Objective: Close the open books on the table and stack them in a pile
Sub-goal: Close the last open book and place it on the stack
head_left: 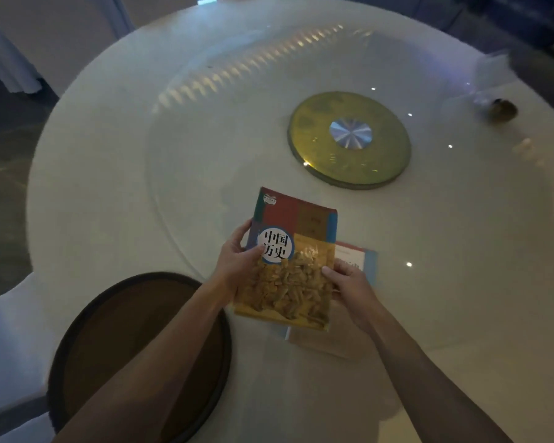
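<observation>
Two books are on the bench (115, 174): the left hand (237, 263) and right hand (349, 279) both grip one closed book (291, 260) over a second book (359, 257).

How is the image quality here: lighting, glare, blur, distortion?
Head view: dim, bluish light; streaked glare and small bright spots on the glass table; wide-angle bending toward the edges; items at the far right edge are smeared; the history book between left hand and right hand stays legible.

Both hands (237, 260) (349, 279) apparently gripping
</observation>
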Available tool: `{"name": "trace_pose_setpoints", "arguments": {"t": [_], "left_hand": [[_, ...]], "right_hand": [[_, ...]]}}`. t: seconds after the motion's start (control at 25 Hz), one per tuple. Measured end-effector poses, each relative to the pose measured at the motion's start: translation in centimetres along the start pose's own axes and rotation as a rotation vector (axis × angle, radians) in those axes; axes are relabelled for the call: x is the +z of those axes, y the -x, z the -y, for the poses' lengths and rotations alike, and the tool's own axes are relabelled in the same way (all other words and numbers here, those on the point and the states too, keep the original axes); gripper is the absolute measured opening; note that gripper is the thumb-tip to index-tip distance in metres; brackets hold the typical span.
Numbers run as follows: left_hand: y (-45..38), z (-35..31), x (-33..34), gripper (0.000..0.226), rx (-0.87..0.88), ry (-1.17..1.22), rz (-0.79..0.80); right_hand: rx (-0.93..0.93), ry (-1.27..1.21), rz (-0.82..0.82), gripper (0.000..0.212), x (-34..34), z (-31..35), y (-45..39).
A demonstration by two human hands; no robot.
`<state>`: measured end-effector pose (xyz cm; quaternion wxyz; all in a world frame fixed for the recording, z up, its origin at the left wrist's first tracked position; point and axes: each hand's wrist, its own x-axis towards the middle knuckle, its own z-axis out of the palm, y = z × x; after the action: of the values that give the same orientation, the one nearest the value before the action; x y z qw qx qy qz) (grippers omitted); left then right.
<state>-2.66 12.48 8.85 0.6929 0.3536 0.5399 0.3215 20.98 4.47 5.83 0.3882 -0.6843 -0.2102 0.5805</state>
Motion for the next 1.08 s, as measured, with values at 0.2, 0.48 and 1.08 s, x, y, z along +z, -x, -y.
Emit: {"name": "trace_pose_setpoints", "arguments": {"t": [0.2,0.48,1.08], "left_hand": [[0.0,5.2,6.9,0.035,-0.099,-0.195,-0.094],[0.0,9.9,9.4,0.044,0.000,-0.525,-0.053],[-1.6,11.1,10.1,0.037,-0.044,-0.698,-0.113]], "right_hand": [[-0.033,0.261,-0.244,0.021,-5.6,-3.5,0.9],[-0.020,0.494,-0.342,0.024,-8.0,-7.4,0.7],[0.032,0.608,-0.467,0.027,-7.4,-8.6,-1.0]]}}
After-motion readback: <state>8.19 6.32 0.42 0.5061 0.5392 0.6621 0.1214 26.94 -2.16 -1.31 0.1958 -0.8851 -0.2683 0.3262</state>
